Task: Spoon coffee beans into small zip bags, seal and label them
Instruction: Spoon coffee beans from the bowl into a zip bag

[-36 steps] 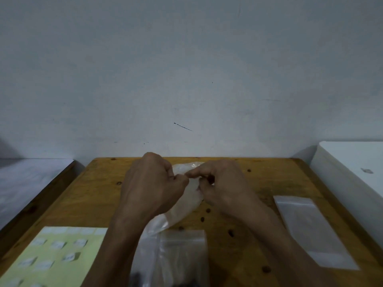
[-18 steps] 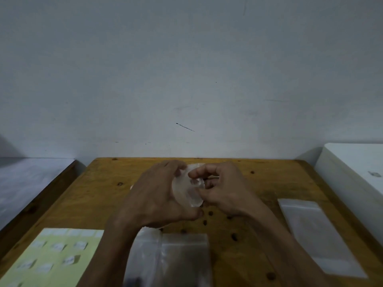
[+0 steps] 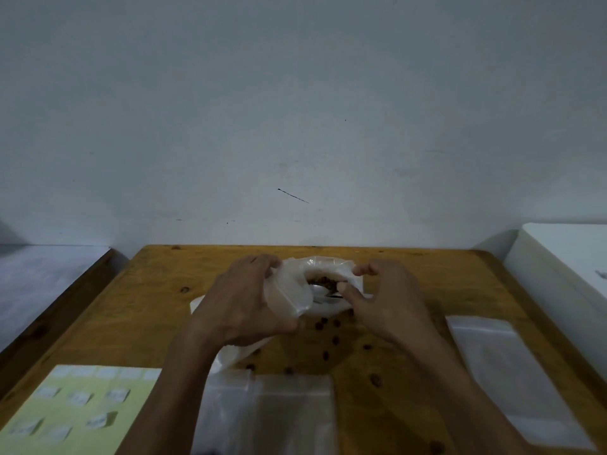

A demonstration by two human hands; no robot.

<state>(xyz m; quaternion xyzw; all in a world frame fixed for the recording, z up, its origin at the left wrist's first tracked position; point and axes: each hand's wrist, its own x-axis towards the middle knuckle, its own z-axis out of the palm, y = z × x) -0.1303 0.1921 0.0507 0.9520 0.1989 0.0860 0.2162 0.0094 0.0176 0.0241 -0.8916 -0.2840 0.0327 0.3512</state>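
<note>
The wooden worktop (image 3: 157, 307) carries everything. Above its middle, the left hand (image 3: 244, 300) and right hand (image 3: 382, 297) each take a pinching grip on the rim of a clear plastic bag (image 3: 292, 297), held open between them, coffee beans (image 3: 323, 281) visible inside. Loose beans (image 3: 328, 336) lie just below the grip.

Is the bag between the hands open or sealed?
Open: both hands spread the bag's mouth, with coffee beans visible inside.
</note>
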